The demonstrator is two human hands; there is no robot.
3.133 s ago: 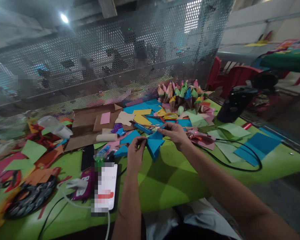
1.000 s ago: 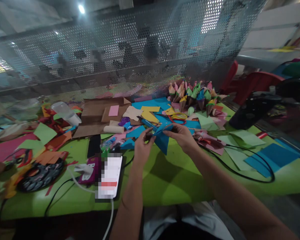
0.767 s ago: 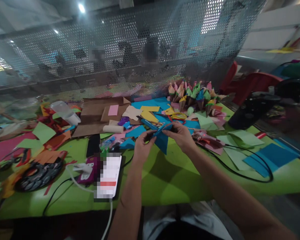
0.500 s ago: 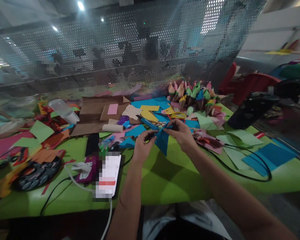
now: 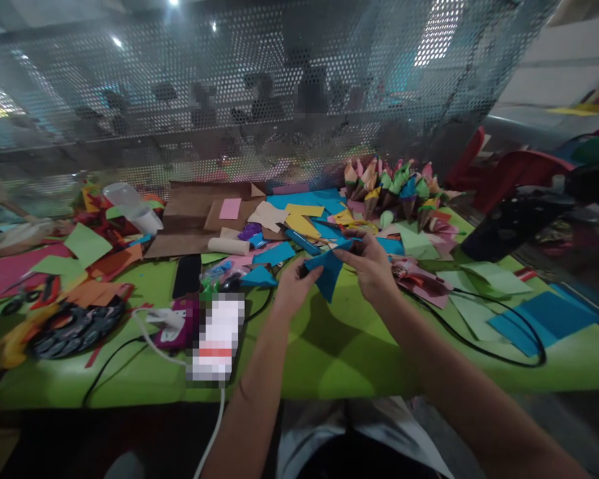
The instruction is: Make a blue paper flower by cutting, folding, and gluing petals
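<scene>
The left hand (image 5: pixel 294 287) and the right hand (image 5: pixel 374 267) each have their fingers closed on the folded blue paper (image 5: pixel 328 274), gripping its left and upper-right edges respectively. The paper is suspended above the green bench (image 5: pixel 349 372), between the hands, with one corner pointing downward. On the bench, a phone with a lit screen (image 5: pixel 220 332) lies to the left, a pink corded tool (image 5: pixel 424 274) to the right, and a cluster of paper cones (image 5: pixel 397 185) stands behind.

A rectangular white-screened phone (image 5: pixel 223 327) lies left of the hands (image 5: pixel 293 289); a grey perforated metal panel (image 5: pixel 259 126) stands beyond them.
</scene>
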